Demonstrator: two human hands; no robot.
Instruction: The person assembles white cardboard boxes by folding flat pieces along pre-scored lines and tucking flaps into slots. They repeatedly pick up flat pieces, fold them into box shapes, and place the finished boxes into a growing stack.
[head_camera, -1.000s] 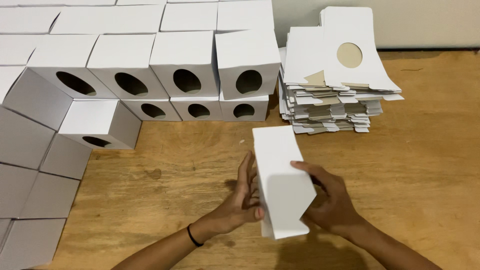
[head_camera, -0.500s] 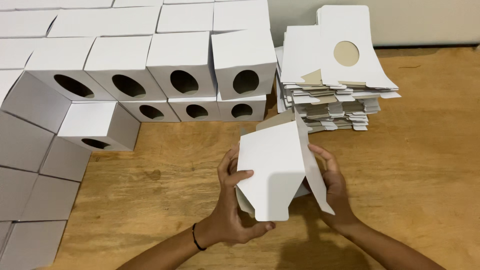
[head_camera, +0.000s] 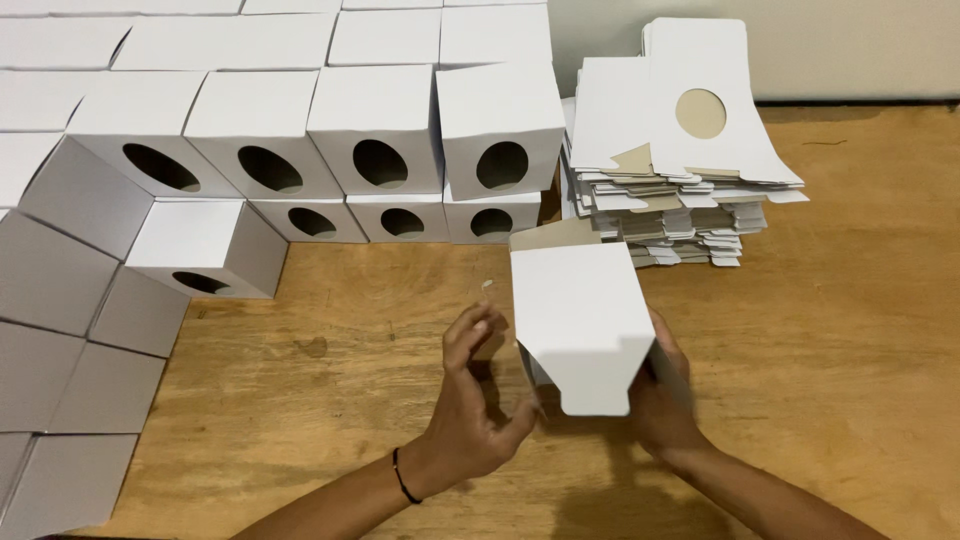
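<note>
Over wooden table (head_camera: 850, 330), white carton (head_camera: 580, 320) sits between left hand (head_camera: 475, 400) and right hand (head_camera: 665, 395).

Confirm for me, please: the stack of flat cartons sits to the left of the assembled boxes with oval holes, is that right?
Not quite. The head view shows the stack of flat cartons to the right of the assembled boxes with oval holes, not the left.

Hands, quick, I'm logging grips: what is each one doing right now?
Left hand: open, fingers curled, beside the white carton, contact unclear.
Right hand: closed on the carton's right side.
</note>
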